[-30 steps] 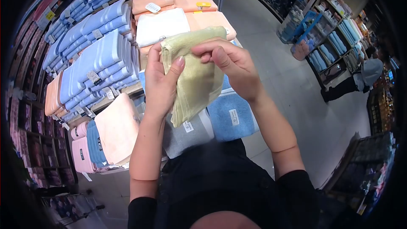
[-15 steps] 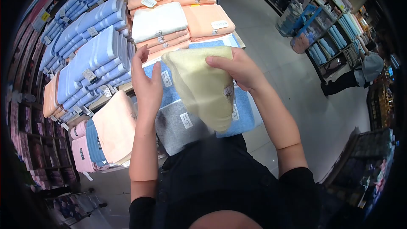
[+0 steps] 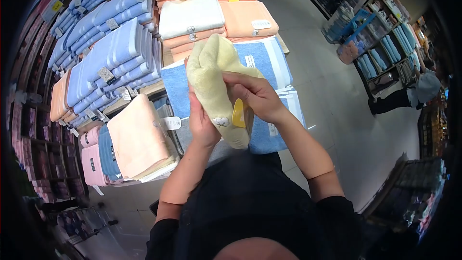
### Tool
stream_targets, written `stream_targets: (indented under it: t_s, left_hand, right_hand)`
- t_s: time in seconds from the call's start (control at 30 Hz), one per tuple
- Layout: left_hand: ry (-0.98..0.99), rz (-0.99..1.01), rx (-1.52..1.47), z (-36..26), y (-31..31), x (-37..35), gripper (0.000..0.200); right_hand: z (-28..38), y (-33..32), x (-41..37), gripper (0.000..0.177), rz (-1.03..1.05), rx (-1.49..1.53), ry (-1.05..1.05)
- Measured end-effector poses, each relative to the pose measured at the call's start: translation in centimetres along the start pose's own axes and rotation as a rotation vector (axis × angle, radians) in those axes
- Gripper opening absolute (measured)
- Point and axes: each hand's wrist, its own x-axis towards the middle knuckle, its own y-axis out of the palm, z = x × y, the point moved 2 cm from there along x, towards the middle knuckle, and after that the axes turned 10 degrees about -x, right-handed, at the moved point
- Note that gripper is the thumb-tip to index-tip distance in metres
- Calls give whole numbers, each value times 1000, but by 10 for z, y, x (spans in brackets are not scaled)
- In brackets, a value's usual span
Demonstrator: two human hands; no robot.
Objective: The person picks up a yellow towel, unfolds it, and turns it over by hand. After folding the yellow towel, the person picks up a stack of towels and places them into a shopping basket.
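Fingers [image 3: 238, 81] of the right hand [image 3: 257, 98] are closed on a folded pale yellow towel [image 3: 209, 72], pinching it near a yellow tag [image 3: 238, 113] on its lower part. The left hand [image 3: 201, 124] lies under and behind the towel; its fingers are covered by the cloth, so I cannot tell how they grip. The towel is held up in front of the person's chest, above a display table stacked with blue towels [image 3: 269, 60], a white towel [image 3: 192, 17] and peach towels [image 3: 248, 19]. Another person [image 3: 423, 86] stands well apart by the far shelves.
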Motion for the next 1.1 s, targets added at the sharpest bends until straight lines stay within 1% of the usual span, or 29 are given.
stream_targets:
  t_s: [0.03, 0.07, 0.13, 0.17, 0.23, 0.27, 0.3, 0.4, 0.5, 0.6, 0.7, 0.8, 0.83, 0.87, 0.9, 0.93, 0.97, 1.03, 1.07, 1.1]
  left_hand:
    - [-21, 23, -80, 0, -7, -4, 71]
    - [-43, 43, -158, 0, -13, -8, 75]
    - [4, 186, -644, -5, -8, -7, 82]
    - [-23, 131, -261, -15, 0, -9, 95]
    - [-82, 139, -173, -17, -6, -19, 100]
    - [-121, 136, -209, -18, -6, -22, 98]
    - [-160, 131, -245, -19, -7, -26, 98]
    - [-238, 73, -264, -23, -10, -24, 90]
    - [-316, 20, -280, -28, -15, -22, 84]
    - [-399, -114, -308, -24, -34, -23, 77]
    - [-358, -93, -270, -20, -54, -27, 73]
    - [-285, 40, -408, -24, -72, -29, 73]
    - [-256, 136, -381, -26, -74, -24, 76]
    - [-224, 230, -356, -29, -76, -20, 78]
    - [-214, 275, -257, -33, -75, -15, 79]
    - [-234, 198, -148, -38, -69, -12, 80]
    - [-261, 123, -42, -43, -63, -10, 80]
    - [-199, 66, 100, -57, -28, -7, 77]
    - [-168, 109, 188, -56, -23, -7, 77]
    - [-137, 152, 276, -55, -19, -6, 77]
  right_hand:
    - [1, 0, 0, 35, -26, -308, -154]
    - [3, 6, -1, 34, -79, -419, -214]
    - [9, 24, -10, 32, -189, -641, -333]
    - [10, 30, -14, 39, -195, -714, -317]
    - [8, 47, -20, 46, -279, -953, -358]
    - [6, 52, -21, 49, -322, -1072, -376]
    - [6, 54, -19, 57, -288, -990, -365]
    - [22, 47, -10, 62, -284, -1225, -427]
    - [24, 35, 1, 65, -406, -1249, -495]
    - [15, 25, 8, 72, -545, -1113, -466]
    - [9, 5, 11, 84, -530, -733, -282]
    - [14, -28, 10, 105, -108, 166, 189]
    - [6, -34, 9, 96, -48, 273, 199]
    - [6, -39, 4, 85, -5, 163, 188]
    - [10, -40, 0, 74, 38, 53, 176]
    - [14, -40, -3, 63, 83, -57, 164]
    - [16, -39, -7, 38, -12, -58, 198]
    - [15, -39, -14, 33, -162, -103, 162]
    - [15, -39, -17, 31, -238, -126, 145]
    - [15, -35, -19, 28, -251, -143, 67]
